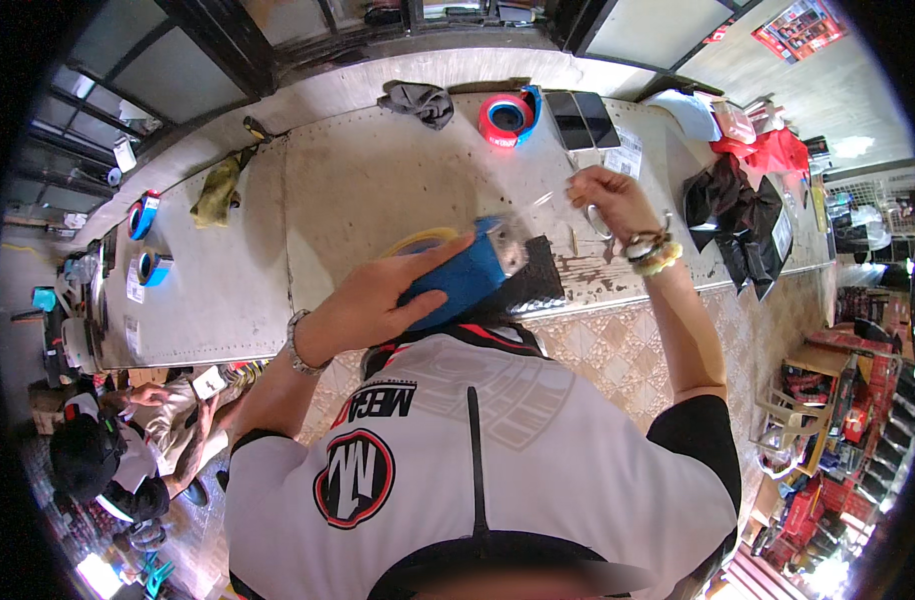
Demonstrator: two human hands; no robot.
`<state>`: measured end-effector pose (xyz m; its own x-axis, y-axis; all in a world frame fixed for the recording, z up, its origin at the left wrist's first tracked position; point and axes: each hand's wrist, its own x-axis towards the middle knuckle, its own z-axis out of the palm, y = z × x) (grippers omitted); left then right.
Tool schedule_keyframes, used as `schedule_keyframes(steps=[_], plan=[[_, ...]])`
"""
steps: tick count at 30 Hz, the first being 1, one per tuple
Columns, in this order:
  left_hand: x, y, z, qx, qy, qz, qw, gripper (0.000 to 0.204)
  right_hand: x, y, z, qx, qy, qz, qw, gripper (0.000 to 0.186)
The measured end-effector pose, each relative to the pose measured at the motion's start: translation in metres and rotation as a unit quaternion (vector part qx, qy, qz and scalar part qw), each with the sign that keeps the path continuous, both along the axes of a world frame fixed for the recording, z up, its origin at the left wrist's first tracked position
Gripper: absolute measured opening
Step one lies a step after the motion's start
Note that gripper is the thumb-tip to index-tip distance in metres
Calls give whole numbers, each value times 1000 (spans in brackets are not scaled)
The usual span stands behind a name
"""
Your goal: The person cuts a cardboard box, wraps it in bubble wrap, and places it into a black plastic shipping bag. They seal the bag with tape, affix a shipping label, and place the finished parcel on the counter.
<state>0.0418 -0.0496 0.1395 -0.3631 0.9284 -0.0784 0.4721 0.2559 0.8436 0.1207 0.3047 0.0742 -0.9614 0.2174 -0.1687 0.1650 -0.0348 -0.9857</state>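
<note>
My left hand [378,300] is wrapped over a blue boxy object [463,285] at the table's near edge, thumb and fingers pressing on it. This object has a clear, shiny end, and a yellowish ring [423,240] shows behind my fingers. From the clear end a glossy clear strip [544,200] runs up towards my right hand [606,195], whose fingers are pinched at its far end. A pale ring [598,222] shows just below those fingers. Under the blue object lies a dark textured sheet [538,275].
At the table's [378,160] back are a red tape roll in a blue dispenser [508,120], two dark phones [583,122] and a grey cloth [420,103]. Blue tape dispensers [155,268] stand left. A black bag [743,215] lies right. Another person [128,450] sits at lower left.
</note>
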Motion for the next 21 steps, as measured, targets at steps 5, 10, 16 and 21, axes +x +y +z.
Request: schedule_keyframes(steps=[5, 10, 16, 21], plan=[[-22, 2, -68, 34, 182, 112, 976, 64, -16, -14, -1, 175, 124, -20, 976, 11], [-52, 50, -179, -81, 330, 220, 914, 69, -39, -152, -30, 474, 184, -44, 860, 10], [-90, 53, -268, -205, 339, 321, 860, 72, -44, -201, -21, 193, 209, -21, 959, 9], [-66, 51, -258, -190, 385, 404, 808, 69, -39, -147, -21, -362, 17, -34, 931, 19]])
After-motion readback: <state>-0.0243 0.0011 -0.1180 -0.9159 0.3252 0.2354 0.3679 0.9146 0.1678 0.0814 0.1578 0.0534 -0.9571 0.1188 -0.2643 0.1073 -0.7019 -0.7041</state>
